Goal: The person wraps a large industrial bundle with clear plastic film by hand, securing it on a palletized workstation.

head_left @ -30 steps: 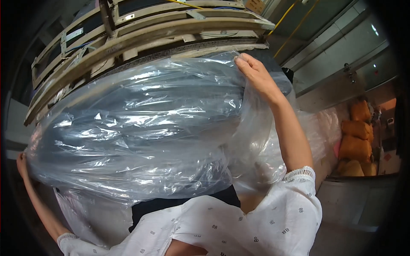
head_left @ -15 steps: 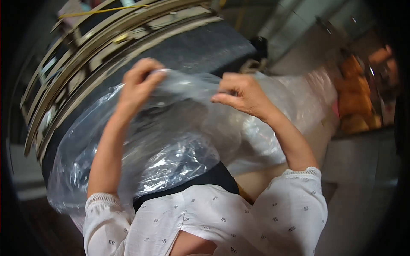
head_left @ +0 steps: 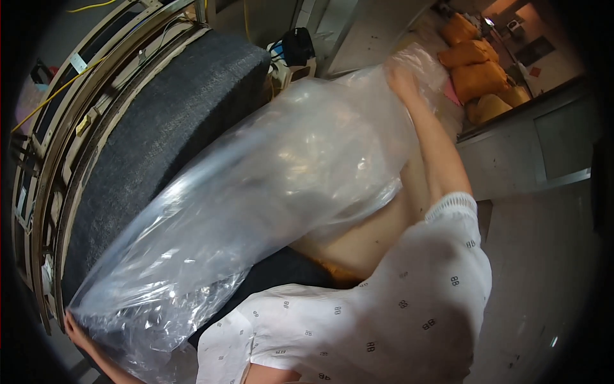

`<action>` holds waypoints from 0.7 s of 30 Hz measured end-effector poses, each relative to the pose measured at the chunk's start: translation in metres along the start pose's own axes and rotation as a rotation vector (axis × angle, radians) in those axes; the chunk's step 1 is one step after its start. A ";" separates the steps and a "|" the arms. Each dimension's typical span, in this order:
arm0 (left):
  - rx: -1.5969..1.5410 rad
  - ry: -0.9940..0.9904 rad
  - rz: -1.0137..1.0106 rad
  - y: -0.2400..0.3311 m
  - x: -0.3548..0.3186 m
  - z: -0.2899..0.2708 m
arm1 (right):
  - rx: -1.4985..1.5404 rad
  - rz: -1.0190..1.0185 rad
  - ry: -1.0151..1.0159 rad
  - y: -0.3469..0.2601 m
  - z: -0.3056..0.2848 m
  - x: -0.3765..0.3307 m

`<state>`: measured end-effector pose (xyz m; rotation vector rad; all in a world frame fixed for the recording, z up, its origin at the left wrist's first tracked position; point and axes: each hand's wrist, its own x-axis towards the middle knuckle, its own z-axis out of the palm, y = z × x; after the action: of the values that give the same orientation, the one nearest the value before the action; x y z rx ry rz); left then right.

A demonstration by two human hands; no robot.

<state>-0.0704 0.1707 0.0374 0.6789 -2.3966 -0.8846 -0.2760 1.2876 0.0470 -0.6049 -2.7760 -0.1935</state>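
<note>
A large clear plastic bag [head_left: 281,166] is stretched slantwise in front of me, from the lower left to the upper right. At its lower-left corner my left hand [head_left: 73,328] pinches the film, close to the curved frame's near end. My right hand [head_left: 403,78] is at the bag's far right end, arm reached out, closed on the plastic; its fingertips are partly hidden in the film. Crumpled folds hang down toward my lap. Beneath the bag, a pale beige surface [head_left: 352,246] shows along its near edge.
Beyond the bag curves a dark grey padded surface [head_left: 166,109] edged by a wood and metal frame [head_left: 54,185] with yellow cords. A black bag [head_left: 298,46] stands at its far end. Several orange sacks [head_left: 476,67] are piled at the upper right, beside a grey wall panel [head_left: 563,141].
My hands have spread far apart: the left went down to the lower left, the right out to the upper right. The plastic bag, bunched before, is now drawn out long between them.
</note>
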 end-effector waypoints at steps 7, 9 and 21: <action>-0.166 0.134 -0.285 -0.097 -0.078 -0.083 | 1.015 -0.386 0.762 -0.267 -0.128 0.043; 0.037 -0.026 -0.199 -0.093 -0.106 -0.086 | 1.029 -0.795 0.264 -0.287 -0.101 0.013; 0.111 -0.115 -0.281 -0.116 -0.078 -0.122 | 0.908 -0.870 0.056 -0.330 -0.049 -0.008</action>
<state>0.0929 0.0850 0.0172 1.0548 -2.5059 -0.9287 -0.3971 0.9768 0.0685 0.7979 -2.4795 0.8084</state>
